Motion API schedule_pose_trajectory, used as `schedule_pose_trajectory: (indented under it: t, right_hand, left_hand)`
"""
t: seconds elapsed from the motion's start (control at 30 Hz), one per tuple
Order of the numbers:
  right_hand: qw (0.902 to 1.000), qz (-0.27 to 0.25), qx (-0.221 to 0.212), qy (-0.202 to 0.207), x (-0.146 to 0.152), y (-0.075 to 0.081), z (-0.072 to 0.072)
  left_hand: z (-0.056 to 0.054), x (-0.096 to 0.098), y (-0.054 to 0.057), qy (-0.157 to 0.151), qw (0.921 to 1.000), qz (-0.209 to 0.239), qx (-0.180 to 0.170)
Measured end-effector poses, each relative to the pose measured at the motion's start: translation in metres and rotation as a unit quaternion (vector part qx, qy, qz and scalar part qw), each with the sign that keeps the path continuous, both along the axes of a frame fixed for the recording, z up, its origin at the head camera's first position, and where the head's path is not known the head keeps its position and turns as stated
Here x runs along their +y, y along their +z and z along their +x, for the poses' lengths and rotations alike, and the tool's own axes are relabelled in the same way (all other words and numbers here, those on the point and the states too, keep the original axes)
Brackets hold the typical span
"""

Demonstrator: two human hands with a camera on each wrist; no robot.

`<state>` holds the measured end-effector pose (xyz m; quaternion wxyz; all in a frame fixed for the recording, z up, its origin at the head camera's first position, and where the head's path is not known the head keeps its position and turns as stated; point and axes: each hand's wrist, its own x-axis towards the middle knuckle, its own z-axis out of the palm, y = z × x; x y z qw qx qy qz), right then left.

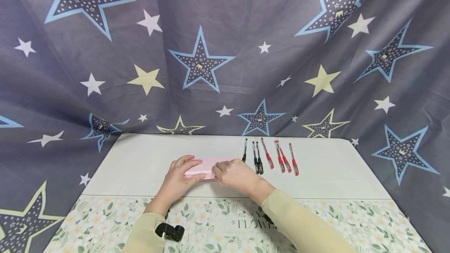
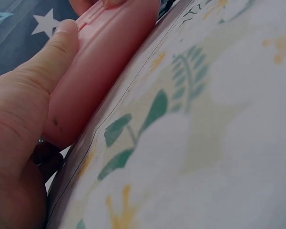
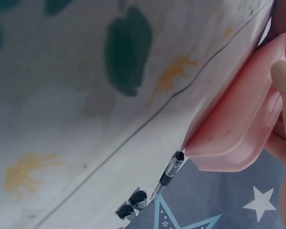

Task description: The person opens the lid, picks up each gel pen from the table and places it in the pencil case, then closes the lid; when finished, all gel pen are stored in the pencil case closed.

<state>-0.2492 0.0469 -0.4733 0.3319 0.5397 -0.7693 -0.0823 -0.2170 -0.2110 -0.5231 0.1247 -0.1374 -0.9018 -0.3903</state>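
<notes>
A pink pencil case [image 1: 207, 164] lies on the white part of the tabletop, its long side toward me. Around its left end my left hand [image 1: 177, 177] holds on, thumb along the front and fingers over the top. My right hand [image 1: 239, 175] grips the right part of the case with curled fingers, at the front edge by the seam. The left wrist view shows the left thumb [image 2: 62, 47] near a latch-like detail on the case wall [image 2: 105, 62]. In the right wrist view, the case's end [image 3: 238, 119] shows lid and base meeting along a seam, with the right thumb there.
Right of the case lie several pens: black ones [image 1: 256, 158] nearer, red ones [image 1: 281, 158] farther right. A floral cloth [image 1: 200, 225] covers the table's front. Behind hangs a dark curtain [image 1: 232, 18] with stars. A black device [image 1: 170, 231] is on the left wrist.
</notes>
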Motion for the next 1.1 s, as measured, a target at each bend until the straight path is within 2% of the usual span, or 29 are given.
schedule_pose_trajectory:
  t: [0.1, 0.2, 0.3, 0.37, 0.47, 0.57, 0.63, 0.77, 0.87, 0.93, 1.0, 1.03, 1.1]
  right_hand:
    - [0.9998, -0.008, 0.018, 0.003, 0.000, -0.002, -0.001]
    - [0.9996, -0.026, 0.005, 0.003, 0.002, -0.006, -0.002]
    - [0.9966, -0.060, -0.055, -0.006, 0.004, -0.007, -0.001]
    - [0.9884, -0.091, -0.120, -0.020, 0.007, -0.006, 0.001]
    - [0.9653, -0.125, -0.222, -0.055, 0.012, -0.005, 0.003]
    - [0.9299, -0.160, -0.317, -0.097, 0.018, -0.007, 0.004]
    - [0.9018, -0.187, -0.369, -0.126, 0.021, -0.010, 0.005]
    - [0.8443, -0.244, -0.443, -0.177, 0.025, -0.017, 0.007]
    - [0.8119, -0.274, -0.475, -0.200, 0.026, -0.021, 0.009]
    - [0.7976, -0.290, -0.487, -0.208, 0.026, -0.023, 0.010]
    - [0.7887, -0.301, -0.492, -0.211, 0.026, -0.025, 0.011]
    - [0.7870, -0.306, -0.492, -0.212, 0.025, -0.026, 0.011]
    - [0.7915, -0.301, -0.485, -0.218, 0.025, -0.028, 0.012]
  left_hand:
    - [0.000, 0.000, 0.000, -0.001, 1.0000, 0.000, 0.004]
    - [0.000, 0.000, -0.001, -0.003, 1.0000, 0.000, 0.001]
    - [-0.001, 0.000, -0.001, -0.004, 1.0000, 0.003, -0.007]
    - [-0.001, -0.001, -0.001, -0.004, 0.9999, 0.004, -0.010]
    - [0.000, -0.002, -0.001, -0.006, 1.0000, 0.001, -0.004]
    - [-0.001, -0.003, -0.001, -0.009, 1.0000, -0.003, -0.001]
    - [-0.001, -0.003, -0.001, -0.011, 0.9999, -0.001, -0.003]
    - [-0.002, -0.002, -0.001, -0.017, 0.9998, 0.010, -0.003]
    - [-0.002, -0.002, -0.002, -0.018, 0.9997, 0.017, -0.006]
    - [-0.002, -0.002, -0.002, -0.018, 0.9996, 0.020, -0.009]
    - [-0.003, -0.003, -0.003, -0.018, 0.9995, 0.024, -0.012]
    - [-0.003, -0.003, -0.003, -0.019, 0.9994, 0.027, -0.013]
    - [-0.003, -0.005, -0.003, -0.020, 0.9992, 0.031, -0.012]
